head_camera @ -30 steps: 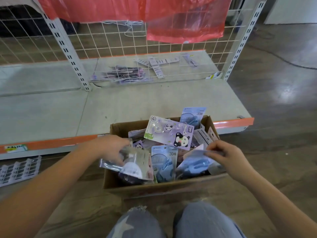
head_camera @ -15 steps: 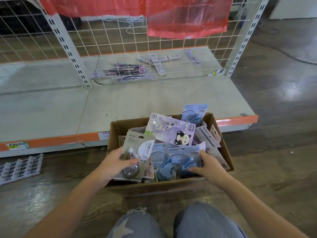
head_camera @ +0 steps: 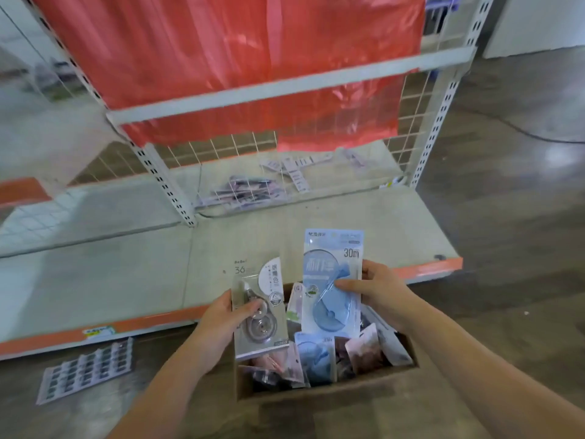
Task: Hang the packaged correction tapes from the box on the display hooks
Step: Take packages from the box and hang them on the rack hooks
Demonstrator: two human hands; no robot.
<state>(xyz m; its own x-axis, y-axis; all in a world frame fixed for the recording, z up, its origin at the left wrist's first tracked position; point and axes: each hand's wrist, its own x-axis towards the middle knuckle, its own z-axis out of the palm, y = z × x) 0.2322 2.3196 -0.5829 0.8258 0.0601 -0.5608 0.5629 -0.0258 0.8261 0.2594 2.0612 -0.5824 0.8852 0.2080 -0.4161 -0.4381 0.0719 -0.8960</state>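
The left hand (head_camera: 221, 324) has its grip pinched on a grey correction tape pack (head_camera: 259, 307), thumb across the clear blister and fingers behind the left edge, holding it upright with the numeral 36 near its top. The right hand (head_camera: 376, 291) has its grip closed on a blue correction tape pack (head_camera: 332, 280), thumb lying over the blister front and fingers wrapped behind the right edge; this pack stands upright too, printed 30m, and rises higher than the grey one. The 2 packs sit side by side, close but apart, both lifted above the cardboard box (head_camera: 326, 392) that stands on the floor (head_camera: 506, 217) in front of the person. Inside the box lie more packaged tapes (head_camera: 316, 359), blue, pink and dark ones, jumbled and leaning on each other. Just beyond the box is the low shelf (head_camera: 126, 280) with its orange front strip. Behind it rises a wire grid panel (head_camera: 411, 122) between white slotted uprights, with red plastic sheeting (head_camera: 237, 58) draped over its upper part. Through the grid some flat packs (head_camera: 240, 191) lie on the far shelf. A sheet of labels (head_camera: 85, 369) lies on the floor left of the box.
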